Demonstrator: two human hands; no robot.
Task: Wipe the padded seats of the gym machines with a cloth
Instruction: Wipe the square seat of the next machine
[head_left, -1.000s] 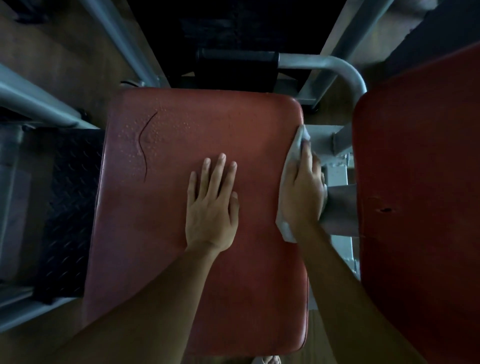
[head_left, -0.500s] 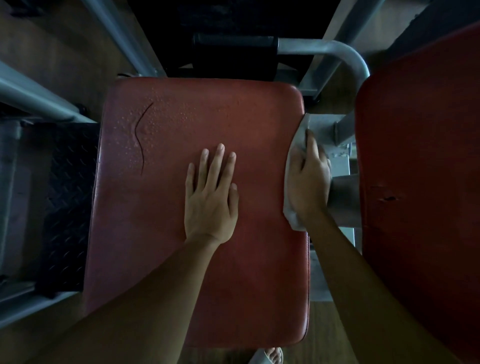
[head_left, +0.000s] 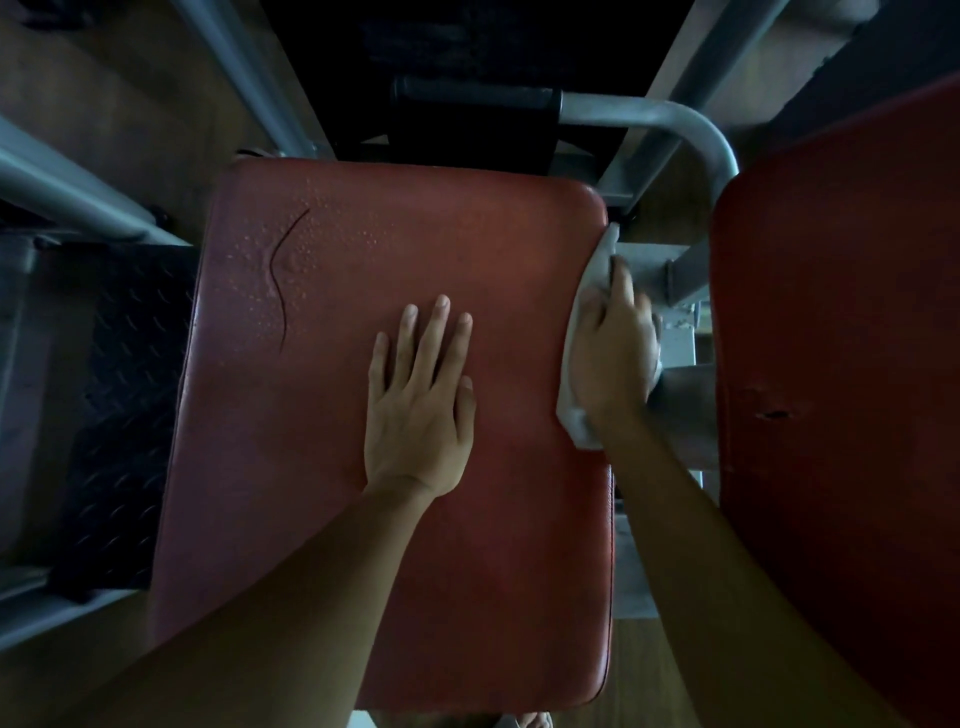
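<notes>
The seat, a red pad, fills the middle of the view below you, its long sides running away from you. The cloth is pale and lies folded over the seat's right edge, towards the far corner. One end pokes out past your fingertips and the other shows by your wrist.

Your right hand lies on the cloth and presses it against that edge. The fingers reach forward, fairly straight. The hand is blurred and the thumb is hidden, so you cannot tell how it grips. Your left hand rests flat on the middle of the seat, fingers straight and slightly spread, holding nothing.

A dark curved crack runs through the far left part of the seat, with droplets scattered around it.

A second pad, also red, stands just right of the seat, with a small hole in it. Grey frame parts show in the gap between the two. A grey tube with a black grip curves beyond the far edge. Dark tread plate lies to the left.
</notes>
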